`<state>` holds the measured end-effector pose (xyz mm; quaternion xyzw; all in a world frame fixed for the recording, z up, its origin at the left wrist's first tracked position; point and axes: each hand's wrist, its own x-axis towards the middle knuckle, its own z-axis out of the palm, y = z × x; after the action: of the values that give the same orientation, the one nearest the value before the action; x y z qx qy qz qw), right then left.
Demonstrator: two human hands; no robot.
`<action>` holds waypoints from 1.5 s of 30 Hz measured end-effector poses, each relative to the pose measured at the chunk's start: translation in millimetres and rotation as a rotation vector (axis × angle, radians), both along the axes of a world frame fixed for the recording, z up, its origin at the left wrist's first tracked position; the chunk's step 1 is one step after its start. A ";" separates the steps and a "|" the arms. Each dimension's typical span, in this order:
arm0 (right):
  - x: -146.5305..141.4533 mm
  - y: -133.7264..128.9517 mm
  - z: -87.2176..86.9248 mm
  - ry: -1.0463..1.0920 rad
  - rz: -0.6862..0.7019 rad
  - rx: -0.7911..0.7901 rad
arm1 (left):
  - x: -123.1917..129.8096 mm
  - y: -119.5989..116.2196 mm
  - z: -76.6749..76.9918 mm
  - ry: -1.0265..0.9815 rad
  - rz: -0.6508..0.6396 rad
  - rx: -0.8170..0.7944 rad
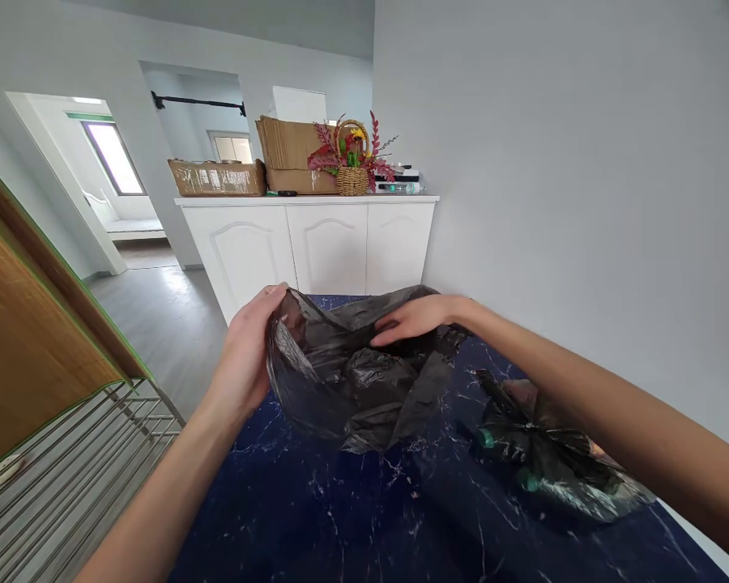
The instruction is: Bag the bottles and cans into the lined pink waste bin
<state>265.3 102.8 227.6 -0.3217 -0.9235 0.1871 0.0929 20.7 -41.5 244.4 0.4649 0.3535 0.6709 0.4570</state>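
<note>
Black plastic bag (pixel 325 409), rim clamped in L hand (pixel 252 336), body to its R, R hand (pixel 422 316) w/in mouth, loosely apart

A flower basket (pixel 352 181) and cardboard boxes (pixel 219 178) stand on a white cabinet (pixel 326 251).

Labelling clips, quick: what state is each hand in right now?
Left hand: closed on the edge of the black plastic bag.
Right hand: open, reaching into the bag's mouth.
</note>
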 end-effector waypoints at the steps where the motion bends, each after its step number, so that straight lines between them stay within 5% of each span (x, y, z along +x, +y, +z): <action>1: 9.0 -0.6 6.4 0.043 0.012 -0.113 | -0.6 3.7 -1.8 -0.020 0.034 -0.001; 4: 27.8 -0.9 14.6 0.366 -0.037 -0.449 | -3.1 19.4 -9.9 -0.059 0.176 0.009; 8: 36.0 11.1 2.3 0.662 -0.252 -0.446 | -11.4 56.7 -27.4 0.065 0.344 0.003; 12: 42.7 28.8 -17.7 0.601 -0.359 -0.436 | -22.2 103.6 -48.6 0.276 0.407 -0.117; 17: 57.4 33.5 -40.4 0.429 -0.477 -0.502 | -39.4 133.4 -79.8 0.562 0.261 -0.356; 21: 68.5 16.3 -49.1 0.377 -0.548 -0.408 | -59.7 123.5 -101.1 0.806 0.101 -0.431; 25: 76.4 -25.9 -44.4 0.462 -0.584 -0.109 | -67.9 100.9 -104.1 0.924 0.100 -0.238; 28: 80.3 -62.2 -38.2 0.451 -0.439 0.086 | -60.4 83.0 -95.4 0.933 0.075 -0.044; 37: 87.7 -110.1 -39.9 0.391 -0.130 0.211 | -39.5 38.0 -75.3 1.058 -0.076 0.331; 42: 89.0 -130.9 -64.4 0.173 0.017 0.400 | -53.3 20.5 -105.3 1.329 0.018 0.747; 45: 88.9 -136.1 -91.2 -0.016 0.079 0.436 | -61.4 20.6 -127.7 1.626 -0.065 0.772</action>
<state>354.2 -33.3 136.4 -0.2593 -0.9547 -0.0161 0.1454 -40.7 -20.9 116.7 0.9269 0.3044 0.1936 -0.1032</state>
